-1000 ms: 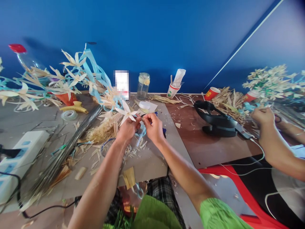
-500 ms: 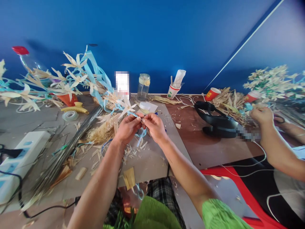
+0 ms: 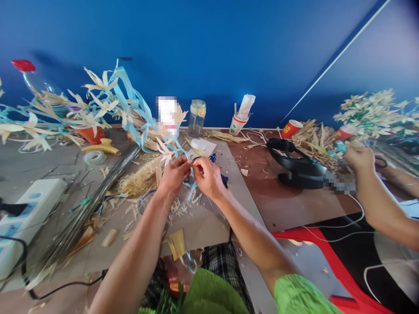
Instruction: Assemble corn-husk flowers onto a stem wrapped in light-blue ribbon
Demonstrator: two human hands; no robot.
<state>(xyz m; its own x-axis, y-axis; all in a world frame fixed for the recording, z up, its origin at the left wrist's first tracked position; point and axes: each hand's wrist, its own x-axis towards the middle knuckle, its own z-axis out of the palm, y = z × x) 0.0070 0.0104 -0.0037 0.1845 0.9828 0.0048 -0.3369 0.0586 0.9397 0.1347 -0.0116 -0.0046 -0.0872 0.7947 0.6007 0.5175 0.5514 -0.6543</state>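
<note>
My left hand (image 3: 176, 174) pinches a thin stem (image 3: 183, 151) wrapped in light blue ribbon, with pale corn-husk flowers (image 3: 166, 150) at its upper end. Close beside it, my right hand (image 3: 209, 178) is closed with thumb and forefinger at the stem's lower end; the exact grip is partly hidden by the fingers. A loose blue ribbon tail (image 3: 191, 191) hangs below the hands. Under and beyond my right hand lies a blue-handled tool (image 3: 224, 179), partly covered.
Husk scraps (image 3: 183, 208) litter the table board. Leftward lie a wire bundle (image 3: 94, 205), a tape roll (image 3: 94, 158) and a power strip (image 3: 32, 209). A clear bottle (image 3: 197, 117) and paper cup (image 3: 238, 124) stand behind. At right are a black headset-like object (image 3: 294, 163) and another person's hand (image 3: 360, 159).
The flowers on the held stem have turned and now stand more upright. My right fingers have curled in, and more of the blue-handled tool shows beside them.
</note>
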